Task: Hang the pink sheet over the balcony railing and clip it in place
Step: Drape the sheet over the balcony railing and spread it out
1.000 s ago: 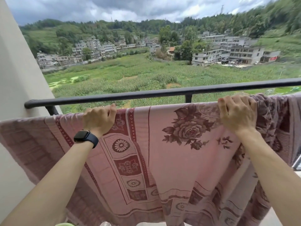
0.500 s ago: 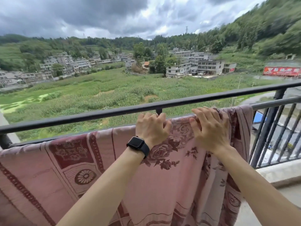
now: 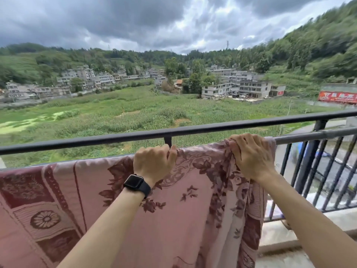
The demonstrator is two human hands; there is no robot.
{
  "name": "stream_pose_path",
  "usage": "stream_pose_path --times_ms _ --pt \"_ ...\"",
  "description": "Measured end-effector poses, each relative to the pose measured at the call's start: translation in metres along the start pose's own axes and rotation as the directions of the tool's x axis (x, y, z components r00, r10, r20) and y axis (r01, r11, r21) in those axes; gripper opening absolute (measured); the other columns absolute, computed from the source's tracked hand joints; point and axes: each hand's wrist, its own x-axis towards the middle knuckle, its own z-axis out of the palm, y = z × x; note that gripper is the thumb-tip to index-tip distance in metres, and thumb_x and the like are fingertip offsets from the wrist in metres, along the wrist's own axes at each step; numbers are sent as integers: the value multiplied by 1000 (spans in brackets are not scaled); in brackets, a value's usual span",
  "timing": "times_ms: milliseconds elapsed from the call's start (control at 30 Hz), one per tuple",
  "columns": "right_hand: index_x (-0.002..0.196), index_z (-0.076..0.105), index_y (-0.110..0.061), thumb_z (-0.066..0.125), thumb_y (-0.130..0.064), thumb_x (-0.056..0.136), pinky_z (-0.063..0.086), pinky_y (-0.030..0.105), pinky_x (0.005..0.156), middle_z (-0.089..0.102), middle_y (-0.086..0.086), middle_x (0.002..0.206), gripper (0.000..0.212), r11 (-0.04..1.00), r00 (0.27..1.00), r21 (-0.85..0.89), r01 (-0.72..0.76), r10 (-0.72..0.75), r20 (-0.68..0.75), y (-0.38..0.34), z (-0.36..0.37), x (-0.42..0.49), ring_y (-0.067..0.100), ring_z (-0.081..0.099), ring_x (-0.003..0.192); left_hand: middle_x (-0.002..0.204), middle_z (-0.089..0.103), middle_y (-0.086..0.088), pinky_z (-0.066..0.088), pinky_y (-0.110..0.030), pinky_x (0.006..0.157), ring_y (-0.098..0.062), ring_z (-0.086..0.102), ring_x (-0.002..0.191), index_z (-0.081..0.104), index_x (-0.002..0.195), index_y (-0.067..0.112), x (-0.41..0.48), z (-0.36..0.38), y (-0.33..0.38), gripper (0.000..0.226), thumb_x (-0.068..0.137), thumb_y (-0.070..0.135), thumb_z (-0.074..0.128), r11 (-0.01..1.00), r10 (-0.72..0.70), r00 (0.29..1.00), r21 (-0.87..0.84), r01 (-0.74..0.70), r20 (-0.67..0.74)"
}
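I have only one view to work from, a wide-angle camera worn on the person's head. It looks forward and a little down from inside the balcony, facing out across the railing (image 3: 212, 128), which runs aslant through the frame, higher at the right. The camera sits close in. Both forearms reach up from the bottom edge, and the left hand (image 3: 154, 163) and right hand (image 3: 251, 157) land near the middle, at the top of the sheet (image 3: 183, 219) that fills the lower half. Above the rail the lens takes in the field (image 3: 135, 113), houses (image 3: 241, 88) and sky (image 3: 154, 20), all far off.
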Motion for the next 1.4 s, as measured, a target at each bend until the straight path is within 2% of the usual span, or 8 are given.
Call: stream_pose_path --times_ms 167,300,433,633,833,1067,1267,1400 --pt "111 53 -34 4 -68 94 27 46 96 56 5 111 63 973 968 -67 -221 227 102 131 -17 5 29 52 102 44 44 5 33 -18 47 -15 38 38 61 65 16 1 7 12 52 98 42 31 999 -41 998 27 42 -44" --pt "113 53 -29 19 -70 90 19 59 113 53 11 131 58 936 919 60 -347 326 221 138 -19 13 30 42 126 48 47 0 33 -24 55 -18 46 45 60 67 16 2 -3 26 52 94 40 24 985 -143 989 103 139 32" --pt "112 59 -32 28 -64 93 10 62 114 59 7 127 48 968 955 29 -250 242 170 120 -16 10 30 40 126 80 68 -8 36 -40 79 -26 57 78 61 83 16 23 -9 81 41 92 38 27 952 -222 975 225 208 35" --pt "118 53 -35 20 -63 98 13 57 112 58 5 120 47 991 983 63 -119 109 146 140 -9 6 28 44 122 81 68 -4 42 -37 79 -23 62 78 63 95 19 58 21 231 47 98 51 29 999 -24 991 31 20 134" --pt "102 58 -21 7 -59 100 24 42 101 62 3 98 63 994 998 93 -50 47 31 227 -9 6 22 50 98 54 56 2 43 -24 54 -16 46 47 62 76 16 57 47 215 61 99 60 25 999 26 999 29 -25 -23" --pt "101 58 -18 27 -45 104 28 36 94 61 2 93 41 986 994 161 -33 50 -98 257 -5 8 23 51 93 68 65 -8 41 -37 70 -27 58 67 61 81 12 48 55 224 51 100 52 36 992 -91 994 88 96 -62" --pt "128 50 -11 56 -50 96 33 41 110 42 12 139 51 820 865 442 -364 474 -165 283 -10 -39 21 39 130 82 68 -17 38 -43 84 -32 58 82 61 94 11 47 44 246 43 96 40 30 962 -249 968 126 244 26" --pt "118 49 -14 67 -53 88 45 17 70 56 -2 109 53 561 871 683 -467 425 246 282 -19 -50 -5 55 86 94 69 -15 35 -48 98 -32 60 95 62 115 17 68 46 319 46 97 47 32 969 -236 972 83 233 20"
